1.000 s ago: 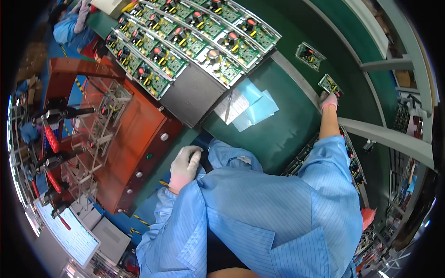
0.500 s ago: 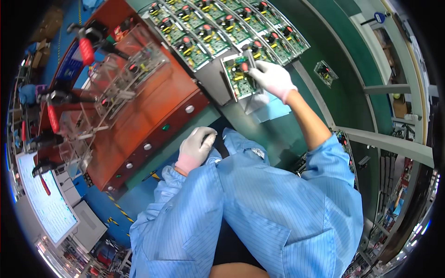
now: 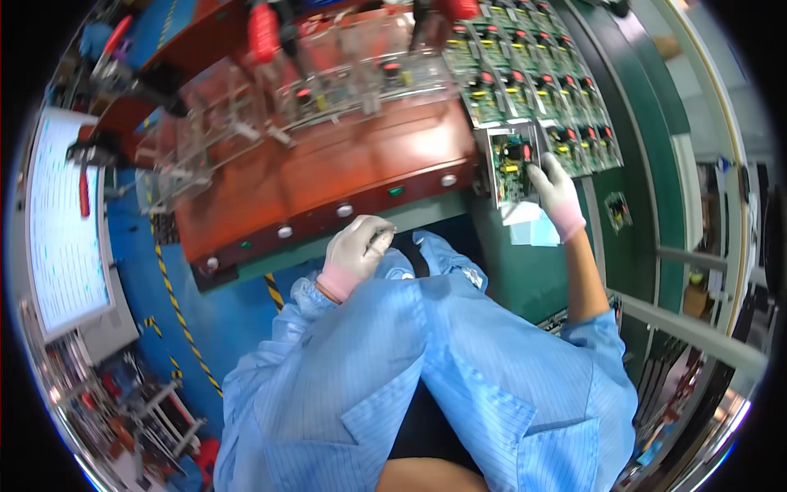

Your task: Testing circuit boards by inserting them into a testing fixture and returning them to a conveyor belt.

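Right of the red clamp fixture (image 3: 328,160), pinching a metal-framed circuit board (image 3: 510,166) by its right edge with the right hand (image 3: 559,195). In front of the fixture, holding the left hand (image 3: 357,251) curled, with contents unclear. Likely a carrying step, calling next for a level, steady hold.

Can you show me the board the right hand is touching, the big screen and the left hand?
Board (image 3: 510,168): head view, middle of its face.
Screen (image 3: 72,228): head view, on its bright middle.
Left hand (image 3: 355,249): head view, back of its glove.
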Tool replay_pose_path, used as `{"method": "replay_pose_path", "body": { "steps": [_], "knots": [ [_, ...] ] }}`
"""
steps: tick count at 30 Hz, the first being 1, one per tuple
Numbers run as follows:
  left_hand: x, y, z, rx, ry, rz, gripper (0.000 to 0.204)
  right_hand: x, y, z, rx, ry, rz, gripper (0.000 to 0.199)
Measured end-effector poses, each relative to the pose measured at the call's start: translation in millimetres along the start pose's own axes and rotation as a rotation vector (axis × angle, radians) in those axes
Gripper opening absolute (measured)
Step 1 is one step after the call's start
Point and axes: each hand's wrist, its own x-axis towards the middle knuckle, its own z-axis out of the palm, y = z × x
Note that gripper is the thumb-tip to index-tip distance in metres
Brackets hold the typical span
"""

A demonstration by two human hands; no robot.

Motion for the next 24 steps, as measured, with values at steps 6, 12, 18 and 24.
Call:
{"method": "replay_pose_path", "body": {
  "steps": [6,12,18,24],
  "knots": [
    [-34,-34,-48,0.174,0.211,0.271,0.022,-18,-123,101,-0.143,-0.324,-0.406,0.027],
    [-55,-71,-97,0.491,0.37,0.309,0.022,-2,-211,230,-0.237,-0.274,-0.746,0.023],
    [-43,-100,-104,0.631,0.486,0.151,0.026,-18,-217,266,-0.08,-0.058,-0.886,0.028],
    [-18,-110,-105,0.671,0.529,0.091,0.029,-14,-211,295,-0.084,-0.021,-0.995,0.029]
  ]
}}
